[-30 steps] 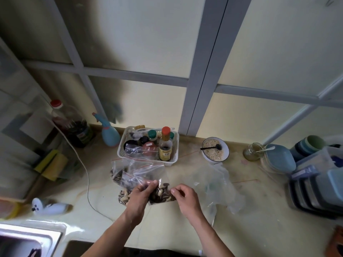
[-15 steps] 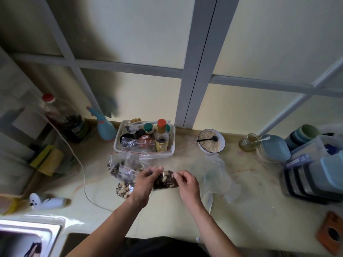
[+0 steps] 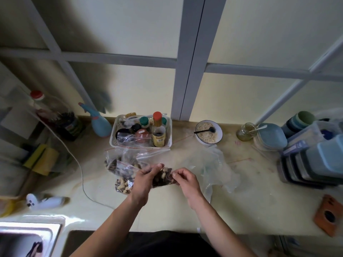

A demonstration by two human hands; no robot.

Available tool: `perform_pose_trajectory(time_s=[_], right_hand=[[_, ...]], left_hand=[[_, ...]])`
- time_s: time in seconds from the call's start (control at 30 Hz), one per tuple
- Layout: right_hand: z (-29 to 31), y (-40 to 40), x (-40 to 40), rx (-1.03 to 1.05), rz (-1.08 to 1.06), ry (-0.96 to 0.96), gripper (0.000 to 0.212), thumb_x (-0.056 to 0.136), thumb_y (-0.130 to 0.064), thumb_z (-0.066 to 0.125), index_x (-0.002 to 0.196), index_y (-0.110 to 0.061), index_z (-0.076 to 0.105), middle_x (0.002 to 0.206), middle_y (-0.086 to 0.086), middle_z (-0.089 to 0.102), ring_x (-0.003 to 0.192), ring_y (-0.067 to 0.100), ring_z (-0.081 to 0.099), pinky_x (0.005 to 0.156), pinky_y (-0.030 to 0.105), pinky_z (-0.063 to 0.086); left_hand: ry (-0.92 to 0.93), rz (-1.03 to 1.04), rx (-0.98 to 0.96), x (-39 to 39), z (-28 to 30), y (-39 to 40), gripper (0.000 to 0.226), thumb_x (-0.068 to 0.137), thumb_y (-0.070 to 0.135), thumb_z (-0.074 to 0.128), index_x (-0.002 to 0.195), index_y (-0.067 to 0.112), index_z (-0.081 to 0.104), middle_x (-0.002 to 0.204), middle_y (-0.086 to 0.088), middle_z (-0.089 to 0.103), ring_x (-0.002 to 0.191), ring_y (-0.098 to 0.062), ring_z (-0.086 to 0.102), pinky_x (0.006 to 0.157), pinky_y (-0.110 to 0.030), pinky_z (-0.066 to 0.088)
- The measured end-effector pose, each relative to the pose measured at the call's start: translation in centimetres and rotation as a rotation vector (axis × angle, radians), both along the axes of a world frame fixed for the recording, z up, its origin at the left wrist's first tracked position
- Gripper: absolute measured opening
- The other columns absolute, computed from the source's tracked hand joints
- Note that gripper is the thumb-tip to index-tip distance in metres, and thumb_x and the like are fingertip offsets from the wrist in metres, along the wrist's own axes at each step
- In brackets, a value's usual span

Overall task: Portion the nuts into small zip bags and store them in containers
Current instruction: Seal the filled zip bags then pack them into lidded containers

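Both hands pinch one small zip bag of nuts [image 3: 163, 178] by its top edge, the left hand [image 3: 143, 179] at its left end, the right hand [image 3: 186, 179] at its right, so the bag hangs between them just above the counter [image 3: 241, 210]. Other filled bags [image 3: 122, 169] lie beside the left hand, before a white basket [image 3: 169, 134] of bottles. Stacked containers [image 3: 319, 164] stand well apart on the right.
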State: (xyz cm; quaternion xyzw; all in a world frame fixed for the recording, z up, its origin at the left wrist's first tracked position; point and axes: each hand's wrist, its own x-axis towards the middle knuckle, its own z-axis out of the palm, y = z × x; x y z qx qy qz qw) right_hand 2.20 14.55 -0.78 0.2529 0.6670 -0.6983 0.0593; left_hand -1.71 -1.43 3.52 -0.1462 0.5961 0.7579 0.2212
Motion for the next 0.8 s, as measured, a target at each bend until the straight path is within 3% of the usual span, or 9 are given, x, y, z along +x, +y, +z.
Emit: perform_pose_trajectory(time_s=[0.07,0.23,0.37,0.47,0.63,0.8], right_hand=[[-0.2,-0.2,0.2,-0.023,-0.027,-0.037,0.016,0.096,-0.007,0.066,0.082,-0.013,0.07,0.078,0.004,0.069,0.074,0.013,0.062,0.068,0.021,0.051],[-0.7,-0.6,0.4,0.061,0.009,-0.08,0.026,0.101,-0.016,0.058,0.08,-0.019,0.074,0.08,-0.002,0.074,0.079,0.013,0.067,0.084,0.04,0.057],[1.4,-0.7,0.4,-0.022,-0.001,0.012,0.015,0.102,-0.027,0.061,0.095,-0.015,0.068,0.091,-0.005,0.073,0.088,0.009,0.066,0.08,0.019,0.051],[2.2,-0.6,0.3,-0.177,0.044,0.087,0.026,0.095,-0.029,0.071,0.115,-0.014,0.067,0.111,-0.002,0.074,0.106,0.01,0.068,0.092,0.023,0.054],[2.3,-0.2,0.1,-0.064,0.073,0.073,0.01,0.093,-0.016,0.073,0.086,-0.009,0.075,0.084,0.005,0.075,0.08,0.012,0.067,0.077,0.029,0.053],[2.3,0.1,0.8,-0.111,-0.016,0.031,0.015,0.095,-0.02,0.07,0.09,-0.008,0.078,0.089,0.012,0.076,0.082,0.016,0.068,0.074,0.031,0.054]], left_hand=[[-0.017,0.038,0.016,0.3,-0.1,0.2,0.028,0.092,0.014,0.068,0.102,-0.012,0.069,0.088,-0.02,0.072,0.074,-0.02,0.07,0.061,-0.024,0.055],[-0.024,0.058,0.021,0.5,-0.5,0.3,0.03,0.093,0.016,0.068,0.104,-0.011,0.067,0.089,-0.021,0.073,0.076,-0.023,0.072,0.062,-0.026,0.056],[0.016,0.024,0.002,0.4,-0.7,0.1,0.034,0.092,0.023,0.069,0.098,-0.01,0.066,0.086,-0.02,0.071,0.078,-0.024,0.068,0.066,-0.028,0.056],[0.042,-0.064,0.019,0.4,-0.5,0.0,0.032,0.092,0.023,0.069,0.096,-0.009,0.067,0.086,-0.019,0.07,0.079,-0.024,0.066,0.072,-0.03,0.055],[0.044,-0.185,0.009,0.3,-1.1,-0.7,0.024,0.09,0.022,0.07,0.097,-0.001,0.074,0.098,-0.024,0.073,0.087,-0.027,0.068,0.082,-0.035,0.055],[-0.031,-0.179,-0.005,0.3,-1.2,-1.8,0.035,0.097,0.032,0.057,0.107,0.004,0.075,0.101,-0.012,0.073,0.089,-0.02,0.067,0.076,-0.026,0.054]])
